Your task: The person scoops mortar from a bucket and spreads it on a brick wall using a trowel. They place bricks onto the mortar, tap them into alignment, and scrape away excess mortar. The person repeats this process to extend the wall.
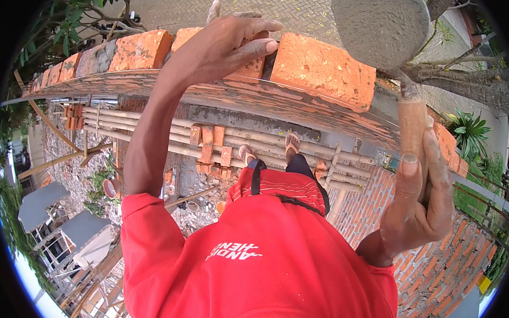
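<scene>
Beneath the loosely spread left fingers [265, 46] lies a brick [249, 69], while right fingers [408, 170] clasp a trowel [379, 28], apparently held high to clear the wall [116, 85].

Red-sleeved left arm [153, 132] extended far; bare left hand [228, 44] bent rightward at the wrist [184, 69], fingers spread. Bare right hand [420, 206] at right, gripping, thumb [408, 180] pointing far.

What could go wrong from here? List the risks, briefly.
The feet appear to stand on round poles, so footing might slip. Bricks lying on those poles could get knocked off. The right hand holds the trowel by its wooden handle; a loosened grip might drop it.
</scene>
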`<state>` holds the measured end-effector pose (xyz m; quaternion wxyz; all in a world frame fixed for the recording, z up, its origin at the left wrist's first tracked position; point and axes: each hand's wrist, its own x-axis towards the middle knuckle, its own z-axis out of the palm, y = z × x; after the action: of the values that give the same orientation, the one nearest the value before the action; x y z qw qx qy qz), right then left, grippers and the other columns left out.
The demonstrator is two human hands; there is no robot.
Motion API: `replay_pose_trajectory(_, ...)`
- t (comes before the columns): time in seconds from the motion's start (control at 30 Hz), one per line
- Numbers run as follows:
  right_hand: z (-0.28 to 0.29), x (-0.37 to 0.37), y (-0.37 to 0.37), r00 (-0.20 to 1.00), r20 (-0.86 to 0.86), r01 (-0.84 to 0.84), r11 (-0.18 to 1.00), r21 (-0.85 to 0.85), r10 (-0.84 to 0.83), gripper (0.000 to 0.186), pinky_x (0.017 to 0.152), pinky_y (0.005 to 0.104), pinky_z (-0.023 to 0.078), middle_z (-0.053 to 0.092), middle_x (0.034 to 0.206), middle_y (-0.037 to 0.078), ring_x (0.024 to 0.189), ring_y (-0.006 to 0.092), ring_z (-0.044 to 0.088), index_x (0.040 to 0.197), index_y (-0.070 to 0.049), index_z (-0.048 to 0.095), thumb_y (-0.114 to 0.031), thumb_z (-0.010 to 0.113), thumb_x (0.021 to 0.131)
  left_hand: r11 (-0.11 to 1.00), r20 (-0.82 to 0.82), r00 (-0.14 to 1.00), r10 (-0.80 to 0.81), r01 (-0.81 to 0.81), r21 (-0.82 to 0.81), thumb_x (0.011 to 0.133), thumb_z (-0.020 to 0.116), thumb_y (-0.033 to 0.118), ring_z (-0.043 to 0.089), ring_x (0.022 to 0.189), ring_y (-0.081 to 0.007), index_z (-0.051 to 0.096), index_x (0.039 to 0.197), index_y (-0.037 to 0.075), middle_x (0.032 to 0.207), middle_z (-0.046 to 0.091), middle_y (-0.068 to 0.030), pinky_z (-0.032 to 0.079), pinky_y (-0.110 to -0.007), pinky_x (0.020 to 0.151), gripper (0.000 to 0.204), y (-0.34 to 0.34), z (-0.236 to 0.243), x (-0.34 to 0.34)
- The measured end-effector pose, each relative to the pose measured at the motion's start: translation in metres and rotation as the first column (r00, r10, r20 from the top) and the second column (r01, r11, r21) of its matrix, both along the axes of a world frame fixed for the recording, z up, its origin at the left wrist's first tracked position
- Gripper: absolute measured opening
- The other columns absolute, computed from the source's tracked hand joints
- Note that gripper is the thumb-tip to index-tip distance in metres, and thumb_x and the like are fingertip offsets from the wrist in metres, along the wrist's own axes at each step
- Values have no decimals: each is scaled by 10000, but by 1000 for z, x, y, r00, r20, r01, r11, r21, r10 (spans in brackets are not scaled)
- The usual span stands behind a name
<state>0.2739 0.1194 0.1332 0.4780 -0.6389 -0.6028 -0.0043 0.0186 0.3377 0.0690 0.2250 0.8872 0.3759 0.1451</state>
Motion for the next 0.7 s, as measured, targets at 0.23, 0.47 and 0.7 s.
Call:
replay_pose_trajectory(0.23, -13, 5, 1, 987, 153, -32, 993, -109, 49, 309, 879, 376, 587, 744, 1164, 248, 1010, 327, 756, 1238, 68, 709, 30, 716, 931, 943, 49, 999, -5, 21, -333, 951, 771, 365, 748, 1031, -219, 650, 1348, 29, 816, 788, -71, 537, -449, 1019, 534, 16, -1, 16)
replay_pose_trajectory(0.47, -15, -9, -2, 993, 92, -60, 983, -173, 77, 267, 855, 325, 593, 768, 1158, 207, 989, 241, 769, 1182, 53, 749, 32, 751, 916, 977, 164, 984, -65, 97, -192, 850, 866, 402, 729, 919, -223, 736, 1151, 26, 963, 784, -131, 565, -395, 826, 498, 22, -13, 14)
replay_pose_trajectory(0.7, -14, -16, -7, 991, 107, -59, 983, -172, 78, 266, 848, 319, 591, 765, 1150, 218, 981, 234, 766, 1178, 70, 743, 37, 747, 914, 940, 101, 995, -8, 42, -339, 810, 894, 371, 711, 893, -202, 734, 1132, 40, 878, 774, -106, 537, -406, 820, 489, 19, -3, 17)
